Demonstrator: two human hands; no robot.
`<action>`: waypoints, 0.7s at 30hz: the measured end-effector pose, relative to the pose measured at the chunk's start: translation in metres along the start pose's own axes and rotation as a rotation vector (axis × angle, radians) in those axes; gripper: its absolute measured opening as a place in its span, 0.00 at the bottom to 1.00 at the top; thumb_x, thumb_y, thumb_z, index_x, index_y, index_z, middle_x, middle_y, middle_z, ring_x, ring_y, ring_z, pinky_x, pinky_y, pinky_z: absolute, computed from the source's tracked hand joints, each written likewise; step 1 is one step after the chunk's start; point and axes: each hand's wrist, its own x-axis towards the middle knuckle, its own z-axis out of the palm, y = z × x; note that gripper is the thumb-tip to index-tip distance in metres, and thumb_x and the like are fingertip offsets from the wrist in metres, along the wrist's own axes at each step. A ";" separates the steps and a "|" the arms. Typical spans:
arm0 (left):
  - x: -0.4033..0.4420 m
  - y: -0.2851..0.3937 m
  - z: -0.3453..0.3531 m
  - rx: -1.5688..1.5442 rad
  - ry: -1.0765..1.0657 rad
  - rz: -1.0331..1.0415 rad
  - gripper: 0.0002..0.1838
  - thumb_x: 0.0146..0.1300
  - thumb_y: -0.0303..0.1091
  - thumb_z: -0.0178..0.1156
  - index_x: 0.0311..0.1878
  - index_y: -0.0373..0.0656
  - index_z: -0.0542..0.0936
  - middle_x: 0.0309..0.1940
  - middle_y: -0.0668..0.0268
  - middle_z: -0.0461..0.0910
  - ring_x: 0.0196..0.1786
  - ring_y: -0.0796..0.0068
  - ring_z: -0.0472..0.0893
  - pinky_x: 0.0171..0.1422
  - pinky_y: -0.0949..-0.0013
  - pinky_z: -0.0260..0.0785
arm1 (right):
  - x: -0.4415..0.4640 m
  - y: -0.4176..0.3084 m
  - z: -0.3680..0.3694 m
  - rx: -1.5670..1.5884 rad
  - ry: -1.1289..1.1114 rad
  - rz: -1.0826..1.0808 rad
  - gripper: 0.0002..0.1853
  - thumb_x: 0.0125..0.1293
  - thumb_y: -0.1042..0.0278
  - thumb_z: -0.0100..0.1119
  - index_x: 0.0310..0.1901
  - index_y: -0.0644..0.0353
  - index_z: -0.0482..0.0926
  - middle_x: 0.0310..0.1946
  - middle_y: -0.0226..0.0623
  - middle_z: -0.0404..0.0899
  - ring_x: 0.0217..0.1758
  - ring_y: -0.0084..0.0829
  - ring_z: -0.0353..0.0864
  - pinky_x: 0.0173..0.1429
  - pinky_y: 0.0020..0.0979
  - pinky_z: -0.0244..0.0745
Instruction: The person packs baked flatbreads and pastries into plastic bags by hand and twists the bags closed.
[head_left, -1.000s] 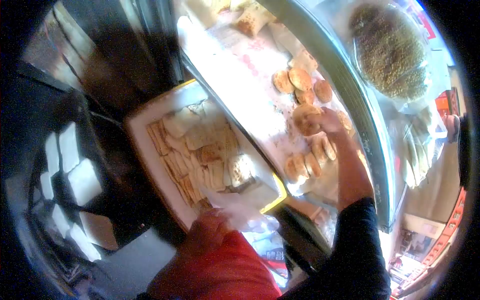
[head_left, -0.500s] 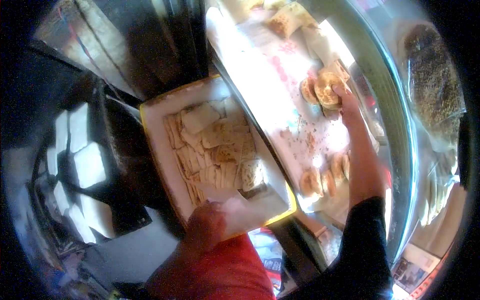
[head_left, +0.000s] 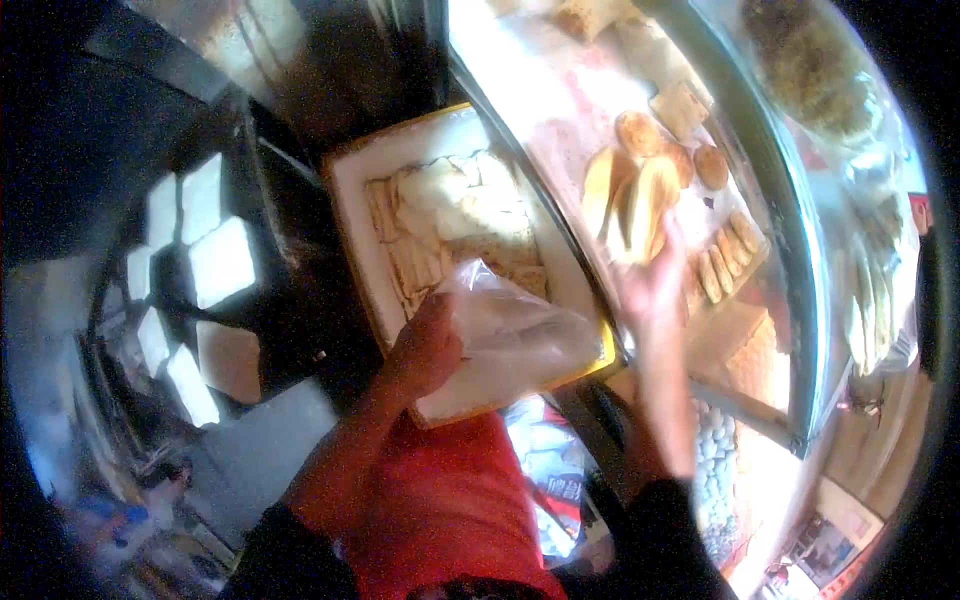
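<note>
My left hand [head_left: 432, 345] is closed on the edge of a clear plastic bag [head_left: 525, 330], which hangs over the near end of a yellow-rimmed box [head_left: 348, 215]. Pale flat pieces of bread or dough [head_left: 430, 205] lie stacked in that box. My right hand [head_left: 652, 278] is closed around some golden-brown round flatbreads [head_left: 632, 205], blurred by motion, so their number is unclear. It is over the display tray [head_left: 560, 145], to the right of the bag and apart from it. Other small round breads [head_left: 710, 165] lie just beyond.
A row of breads [head_left: 728, 260] lies along the tray's right side. The metal-edged glass front [head_left: 770, 170] curves around the tray. Bagged goods [head_left: 870, 310] are beyond it. To the left are a dark surface with bright square reflections [head_left: 222, 262] and a grey panel [head_left: 265, 440].
My right hand has drawn back toward me and left, with breads in its grip. My left hand has raised the plastic bag, which now shows more clearly. The whole view has shifted.
</note>
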 end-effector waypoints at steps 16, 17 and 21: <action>0.007 0.040 0.000 0.256 0.309 0.342 0.33 0.63 0.22 0.52 0.74 0.38 0.61 0.63 0.45 0.72 0.56 0.44 0.79 0.59 0.51 0.73 | -0.068 0.125 -0.048 -1.923 -0.185 -0.139 0.26 0.56 0.53 0.71 0.54 0.56 0.82 0.40 0.44 0.87 0.44 0.42 0.86 0.55 0.43 0.81; 0.008 0.043 0.001 0.223 0.443 0.431 0.29 0.64 0.24 0.54 0.70 0.38 0.66 0.59 0.47 0.76 0.49 0.48 0.82 0.52 0.52 0.76 | -0.066 0.120 -0.044 -2.089 -0.196 0.060 0.27 0.56 0.50 0.71 0.55 0.57 0.82 0.40 0.45 0.86 0.46 0.44 0.86 0.56 0.46 0.80; 0.011 0.058 0.002 -0.611 0.193 -0.201 0.16 0.69 0.32 0.54 0.57 0.38 0.78 0.35 0.58 0.78 0.38 0.67 0.78 0.47 0.64 0.73 | -0.047 0.109 -0.064 -1.811 -0.315 -0.270 0.27 0.60 0.46 0.69 0.53 0.58 0.83 0.44 0.51 0.84 0.48 0.49 0.85 0.61 0.47 0.76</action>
